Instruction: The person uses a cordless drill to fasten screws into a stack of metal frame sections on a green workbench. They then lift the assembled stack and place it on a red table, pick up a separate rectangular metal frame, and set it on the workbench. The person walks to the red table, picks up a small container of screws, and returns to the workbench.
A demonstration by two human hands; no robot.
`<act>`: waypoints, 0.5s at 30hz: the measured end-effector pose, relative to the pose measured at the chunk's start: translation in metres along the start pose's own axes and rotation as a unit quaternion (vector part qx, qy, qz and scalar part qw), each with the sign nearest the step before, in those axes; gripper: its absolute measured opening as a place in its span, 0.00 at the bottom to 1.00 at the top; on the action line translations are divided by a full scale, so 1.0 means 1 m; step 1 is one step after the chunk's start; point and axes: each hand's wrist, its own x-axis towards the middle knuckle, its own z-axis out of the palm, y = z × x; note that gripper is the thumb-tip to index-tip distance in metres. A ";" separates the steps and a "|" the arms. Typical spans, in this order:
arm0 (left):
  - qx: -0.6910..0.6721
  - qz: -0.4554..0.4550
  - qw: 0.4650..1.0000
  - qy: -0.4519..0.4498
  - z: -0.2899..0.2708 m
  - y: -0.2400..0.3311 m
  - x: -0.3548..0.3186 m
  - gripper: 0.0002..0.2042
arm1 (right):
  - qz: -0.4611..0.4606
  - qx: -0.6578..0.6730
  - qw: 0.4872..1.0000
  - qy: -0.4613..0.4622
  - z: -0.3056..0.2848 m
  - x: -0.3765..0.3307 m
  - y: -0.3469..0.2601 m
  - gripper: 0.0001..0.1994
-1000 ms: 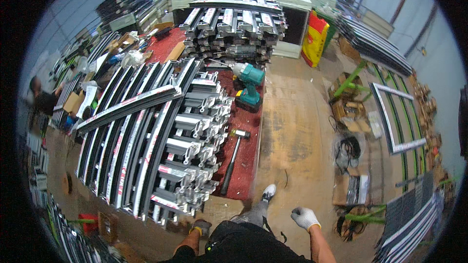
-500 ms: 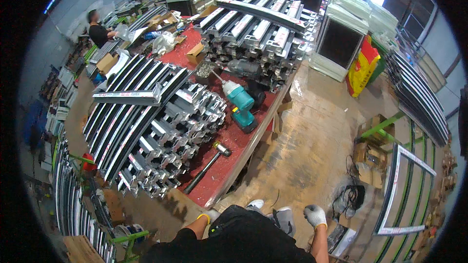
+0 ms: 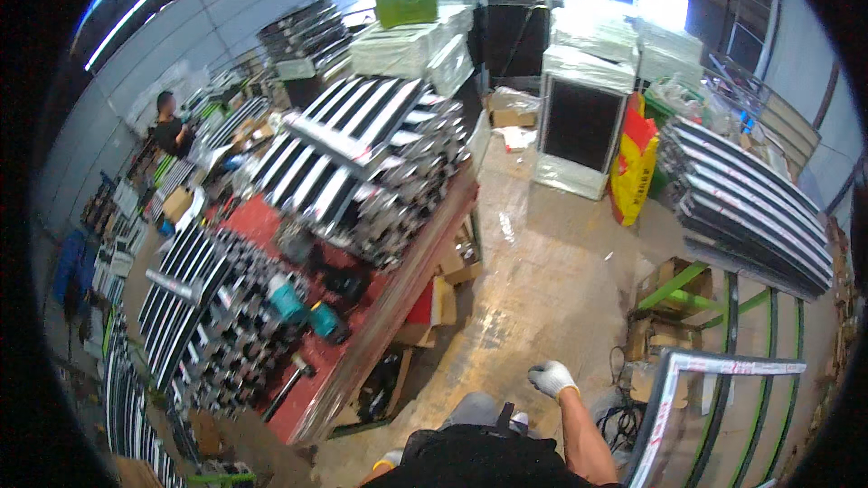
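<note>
My right hand (image 3: 551,380), in a white work glove, hangs over the floor to the right of my body. Its fingers are curled in and nothing shows in them. Only the edge of my left hand (image 3: 389,461) shows beside my dark shirt; its fingers are hidden. Nearest to my right hand, a white-and-black profile frame (image 3: 665,398) lies on a green rack. On the red workbench (image 3: 339,343) to my left are a teal cordless power tool (image 3: 289,300), a hammer (image 3: 291,387) and stacked metal profiles (image 3: 240,343).
A larger profile pile (image 3: 353,158) covers the bench's far end. Ahead, a wrapped stack of panels (image 3: 583,131) and a yellow-red bag (image 3: 635,167) stand on the floor (image 3: 506,298). Black cables (image 3: 622,420) lie at right. A person (image 3: 168,131) is at the far left.
The view has turned right and tilted up, so the bench sits farther left and lower. My left hand is now mostly hidden by my body. My right hand still holds nothing visible.
</note>
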 end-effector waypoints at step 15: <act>0.069 0.014 0.997 0.012 -0.437 0.169 0.179 0.22 | 0.093 -0.052 0.990 -0.092 -0.197 0.251 0.016 0.16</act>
